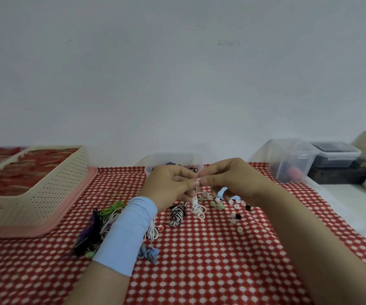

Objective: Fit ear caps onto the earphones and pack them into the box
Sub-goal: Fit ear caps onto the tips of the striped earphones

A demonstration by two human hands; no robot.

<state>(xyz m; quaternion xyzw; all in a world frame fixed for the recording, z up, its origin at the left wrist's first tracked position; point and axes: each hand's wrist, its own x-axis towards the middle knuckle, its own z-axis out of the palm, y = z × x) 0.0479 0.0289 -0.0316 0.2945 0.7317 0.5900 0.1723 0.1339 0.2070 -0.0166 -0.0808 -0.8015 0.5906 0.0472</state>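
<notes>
Head view: left hand [171,183] and right hand [232,179] meet fingertip to fingertip, both pinching the top end of a white earphone [196,205], whose cord hangs to a coil on the red-checked table [199,271]. Loose ear caps [236,206] lie scattered under the right hand; a clear box [196,160] stands just beyond, far centre.

One head-worn, wide-angle view looks forward and slightly down, close over the bench [199,260]. The left grip [170,186] and right grip [230,178] meet mid-frame. Beyond them the wall fills the upper half, and the edges seem bowed.
</notes>
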